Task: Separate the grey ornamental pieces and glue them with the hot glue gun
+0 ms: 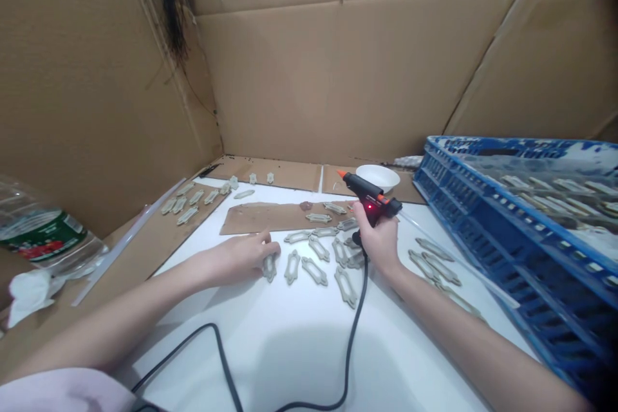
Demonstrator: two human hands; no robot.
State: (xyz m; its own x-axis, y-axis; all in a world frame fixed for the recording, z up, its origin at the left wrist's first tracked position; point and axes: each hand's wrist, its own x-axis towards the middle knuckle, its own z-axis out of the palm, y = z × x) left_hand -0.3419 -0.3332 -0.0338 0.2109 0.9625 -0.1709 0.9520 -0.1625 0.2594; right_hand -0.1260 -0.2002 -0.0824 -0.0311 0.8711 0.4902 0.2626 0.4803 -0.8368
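My right hand (381, 241) is wrapped round the handle of a black hot glue gun (364, 188). Its orange nozzle points up and left, over the cardboard strip (251, 217), and a red light glows on its side. At the left, the fingers of my left hand (246, 254) are closed at the top of a small grey-white frame piece (270, 268), whose upper end they cover. Several similar openwork frame pieces (314, 271) are scattered on the white tabletop (309, 328) between my hands.
A blue plastic crate (463, 232) holding more pieces stands at the right. Behind the glue gun sits a white bowl (379, 175). The gun's black cord (355, 328) loops across the front. At the left are a plastic bottle (46, 232) and cardboard (164, 241) bearing more pieces. Cardboard walls enclose the table.
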